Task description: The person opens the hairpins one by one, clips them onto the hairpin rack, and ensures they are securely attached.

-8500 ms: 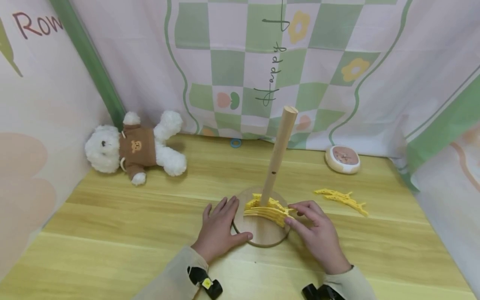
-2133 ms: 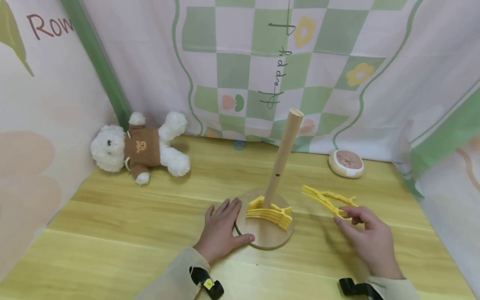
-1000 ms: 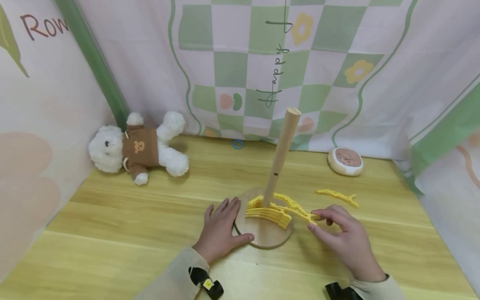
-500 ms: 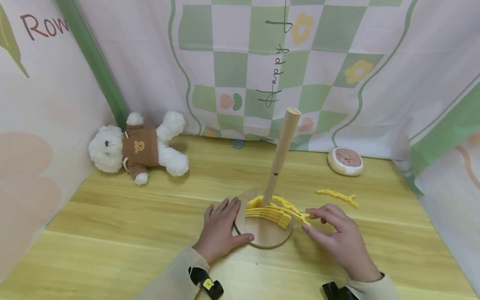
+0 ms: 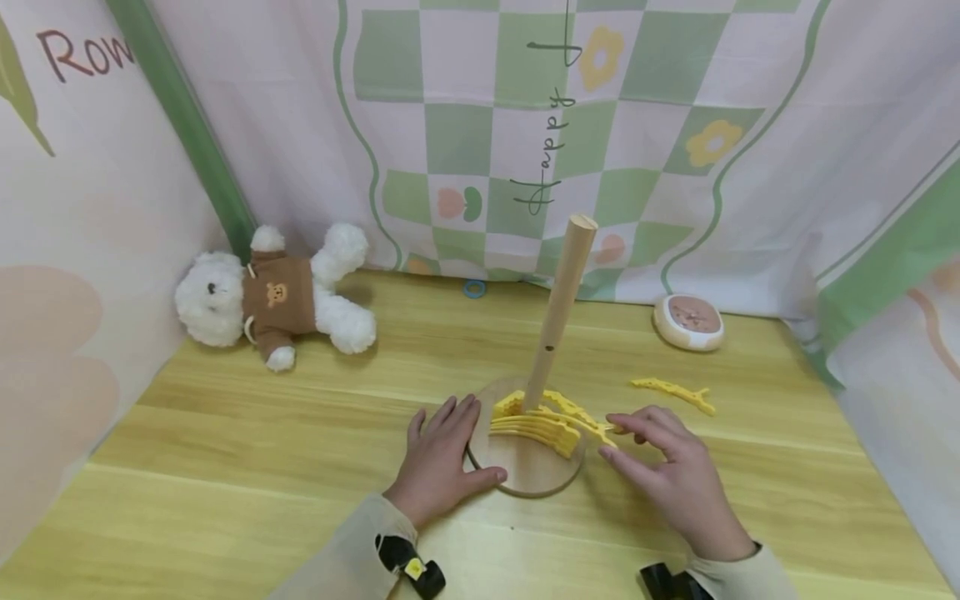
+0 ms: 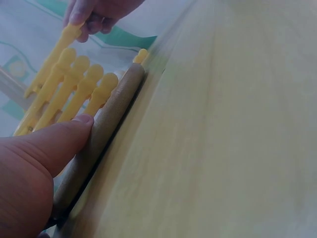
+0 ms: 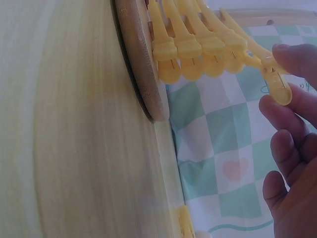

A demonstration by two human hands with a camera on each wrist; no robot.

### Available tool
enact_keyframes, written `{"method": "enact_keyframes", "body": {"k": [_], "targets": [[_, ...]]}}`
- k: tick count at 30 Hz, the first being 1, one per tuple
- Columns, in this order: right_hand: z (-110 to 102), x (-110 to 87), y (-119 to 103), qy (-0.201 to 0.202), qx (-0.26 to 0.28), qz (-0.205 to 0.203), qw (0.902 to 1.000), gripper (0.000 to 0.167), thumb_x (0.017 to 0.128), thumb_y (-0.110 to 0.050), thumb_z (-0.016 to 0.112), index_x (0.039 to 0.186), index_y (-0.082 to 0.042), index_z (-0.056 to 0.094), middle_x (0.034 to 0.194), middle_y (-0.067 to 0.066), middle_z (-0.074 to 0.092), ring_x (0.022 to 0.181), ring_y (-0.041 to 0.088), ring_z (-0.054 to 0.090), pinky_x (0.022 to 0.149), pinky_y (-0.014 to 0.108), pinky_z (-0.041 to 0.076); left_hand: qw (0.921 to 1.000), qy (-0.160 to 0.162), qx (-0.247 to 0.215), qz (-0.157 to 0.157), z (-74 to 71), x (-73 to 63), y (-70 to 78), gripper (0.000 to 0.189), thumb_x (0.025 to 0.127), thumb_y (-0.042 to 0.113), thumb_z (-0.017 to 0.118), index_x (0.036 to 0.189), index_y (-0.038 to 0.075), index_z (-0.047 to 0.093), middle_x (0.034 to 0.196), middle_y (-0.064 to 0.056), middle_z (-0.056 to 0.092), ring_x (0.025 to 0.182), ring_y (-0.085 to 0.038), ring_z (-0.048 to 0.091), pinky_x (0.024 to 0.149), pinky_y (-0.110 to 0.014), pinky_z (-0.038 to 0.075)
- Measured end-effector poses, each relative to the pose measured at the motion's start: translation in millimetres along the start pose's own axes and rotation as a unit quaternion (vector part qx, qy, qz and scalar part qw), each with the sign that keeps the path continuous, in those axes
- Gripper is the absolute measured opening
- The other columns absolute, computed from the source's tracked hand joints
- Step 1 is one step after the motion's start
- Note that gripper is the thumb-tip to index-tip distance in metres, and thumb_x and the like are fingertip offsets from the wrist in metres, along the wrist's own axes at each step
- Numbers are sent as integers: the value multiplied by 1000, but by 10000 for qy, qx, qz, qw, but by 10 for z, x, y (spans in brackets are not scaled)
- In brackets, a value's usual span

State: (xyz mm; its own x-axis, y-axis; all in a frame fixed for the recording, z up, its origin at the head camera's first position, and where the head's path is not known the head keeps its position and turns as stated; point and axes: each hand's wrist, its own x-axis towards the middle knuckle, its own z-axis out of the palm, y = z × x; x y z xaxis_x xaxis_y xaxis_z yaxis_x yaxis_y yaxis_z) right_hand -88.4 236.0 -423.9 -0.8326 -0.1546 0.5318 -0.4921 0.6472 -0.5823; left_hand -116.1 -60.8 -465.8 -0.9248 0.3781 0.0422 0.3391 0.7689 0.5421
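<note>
A round wooden base (image 5: 525, 477) carries an upright wooden pole (image 5: 558, 308). Several yellow hair clips (image 5: 534, 432) are stacked low around the pole; the right wrist view shows their handle ends (image 7: 188, 49) lined up. My left hand (image 5: 438, 467) rests on the base's left edge, fingers extended and thumb along the front rim. With thumb and fingers, my right hand (image 5: 667, 471) pinches the handle end of another yellow hair clip (image 7: 275, 82). That clip's two arms pass either side of the pole, just above the stack. Its far tips are hard to make out.
One more yellow hair clip (image 5: 675, 394) lies on the wooden table (image 5: 225, 467) at the right. A plush dog (image 5: 281, 292) lies at the back left, a small blue ring (image 5: 474, 288) near the curtain, and a white-and-pink rounded device (image 5: 688, 322) at the back right.
My right hand let go of a stacked clip, picked one of two clips off the table, and brought it left around the pole. Lately it edges slightly further left. My left hand stays put.
</note>
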Motion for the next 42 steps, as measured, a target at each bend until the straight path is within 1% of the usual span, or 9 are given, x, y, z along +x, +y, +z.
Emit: {"method": "enact_keyframes", "body": {"k": [4,9,15,21,28,31,36,38,42], "targets": [[19,2,-6,-51,-43,58,10000,38,72,1,86,107,-8,75,93,-6,66,85,11,55,73,16,46,10000,1,31,21,-1,4,-2,99,82,62,72,156,8,36,161,-10,33,149,-35,26,117,-64,8],[37,12,-22,-102,-55,95,9999,38,73,1,86,108,-6,75,93,-6,65,85,12,54,73,17,45,10000,42,22,66,-5,4,-1,97,83,62,72,155,6,37,160,-12,35,148,-36,27,116,-65,11],[36,13,-35,-116,-76,163,9998,37,73,0,86,108,-6,75,93,-10,63,85,12,54,74,17,45,10000,30,8,59,-10,4,4,97,83,62,72,155,7,37,161,-11,34,149,-36,27,116,-65,10],[44,16,-34,-121,-82,138,9998,37,74,0,85,109,-6,75,93,-10,63,85,12,54,73,17,46,10000,52,11,54,5,4,-19,98,82,63,72,155,7,37,161,-11,33,149,-35,26,116,-65,9],[48,28,-54,-167,-91,220,9996,35,77,-1,84,110,-6,74,94,1,65,86,14,53,71,19,46,10000,26,77,9,3,6,-23,98,82,64,71,156,9,36,162,-9,33,150,-34,25,117,-64,8],[63,30,-60,-184,-69,211,9996,35,77,-1,84,111,-7,74,94,0,65,86,14,54,71,20,46,10000,19,89,16,3,10,-27,99,82,65,71,156,8,36,162,-9,33,150,-34,25,117,-65,8],[103,30,-59,-187,-37,134,9997,36,77,-1,84,111,-10,74,94,-6,64,87,11,53,71,20,45,9999,37,106,41,13,13,-29,100,82,65,70,156,8,36,161,-10,33,149,-34,26,116,-65,9],[115,27,-56,-176,-41,119,9998,36,77,-1,84,110,-9,74,94,-8,63,86,10,52,69,21,45,9999,49,105,37,25,14,-32,99,82,66,70,156,9,36,162,-9,33,149,-34,25,116,-65,9],[129,23,-54,-181,-33,116,9998,35,77,-1,84,109,-7,74,94,-8,63,86,13,53,67,21,45,9999,82,120,57,42,16,-35,99,82,66,70,155,9,36,161,-9,33,149,-34,26,116,-65,10]]}}
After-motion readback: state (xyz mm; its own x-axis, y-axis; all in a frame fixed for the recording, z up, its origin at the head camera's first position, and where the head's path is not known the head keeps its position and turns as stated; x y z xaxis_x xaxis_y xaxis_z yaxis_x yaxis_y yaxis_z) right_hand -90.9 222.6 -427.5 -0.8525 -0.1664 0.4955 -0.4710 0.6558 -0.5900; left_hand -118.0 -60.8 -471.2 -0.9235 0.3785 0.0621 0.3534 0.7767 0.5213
